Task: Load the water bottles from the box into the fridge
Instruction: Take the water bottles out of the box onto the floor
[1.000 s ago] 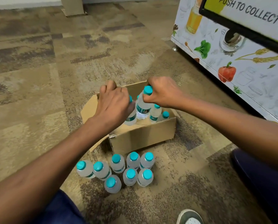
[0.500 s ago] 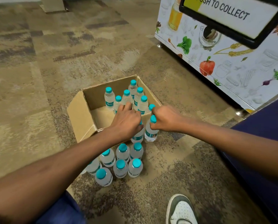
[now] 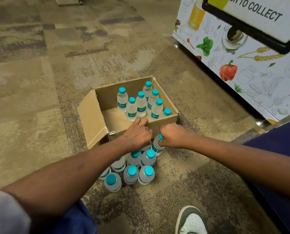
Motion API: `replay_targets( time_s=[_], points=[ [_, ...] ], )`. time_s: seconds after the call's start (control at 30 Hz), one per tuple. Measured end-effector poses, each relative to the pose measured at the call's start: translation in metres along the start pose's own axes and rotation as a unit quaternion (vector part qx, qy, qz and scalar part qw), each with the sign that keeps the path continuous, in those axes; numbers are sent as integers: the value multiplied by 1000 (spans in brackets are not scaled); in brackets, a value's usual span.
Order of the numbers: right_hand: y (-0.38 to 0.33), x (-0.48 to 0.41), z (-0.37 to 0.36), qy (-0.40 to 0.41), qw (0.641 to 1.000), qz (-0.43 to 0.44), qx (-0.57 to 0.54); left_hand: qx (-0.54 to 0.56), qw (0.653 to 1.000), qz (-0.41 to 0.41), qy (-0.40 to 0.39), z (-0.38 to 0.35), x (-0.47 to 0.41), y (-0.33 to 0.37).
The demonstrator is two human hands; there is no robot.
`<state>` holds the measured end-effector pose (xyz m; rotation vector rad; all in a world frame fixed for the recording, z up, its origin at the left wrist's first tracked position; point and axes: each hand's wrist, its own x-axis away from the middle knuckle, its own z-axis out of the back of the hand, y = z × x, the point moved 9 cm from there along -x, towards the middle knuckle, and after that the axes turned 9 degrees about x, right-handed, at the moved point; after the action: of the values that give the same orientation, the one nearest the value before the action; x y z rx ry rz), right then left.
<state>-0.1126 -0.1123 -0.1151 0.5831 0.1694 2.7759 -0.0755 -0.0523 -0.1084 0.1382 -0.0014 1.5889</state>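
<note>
An open cardboard box sits on the carpet with several teal-capped water bottles standing in its right half. More bottles stand clustered on the carpet in front of it. My right hand grips the top of one bottle that stands on the carpet at the far edge of the cluster. My left hand is beside it, closed over another bottle that is almost hidden beneath it.
A white cabinet with food drawings stands at the right, and a black-framed "PUSH TO COLLECT" sign is above it. My shoe and blue trouser leg are at the lower right. Patterned carpet surrounds the box.
Both hands lifted a bottle each out of the box and brought them down to the carpet in front of it, next to the cluster.
</note>
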Motion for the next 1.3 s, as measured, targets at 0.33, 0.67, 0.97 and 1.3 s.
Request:
replay_targets(
  time_s=[0.33,0.67,0.97,1.3],
  points=[
    [-4,-4,-14,-53,999,6,-4,-28,999,-28,-19,1,-12,7],
    [28,-36,38,-50,999,15,-1,-8,1000,8,23,24,-15,-5],
    [73,-74,56,83,993,-77,-32,44,991,95,85,28,-30,-26],
    [96,-106,54,66,990,-110,-64,119,949,269,112,22,-73,-58]
  ],
)
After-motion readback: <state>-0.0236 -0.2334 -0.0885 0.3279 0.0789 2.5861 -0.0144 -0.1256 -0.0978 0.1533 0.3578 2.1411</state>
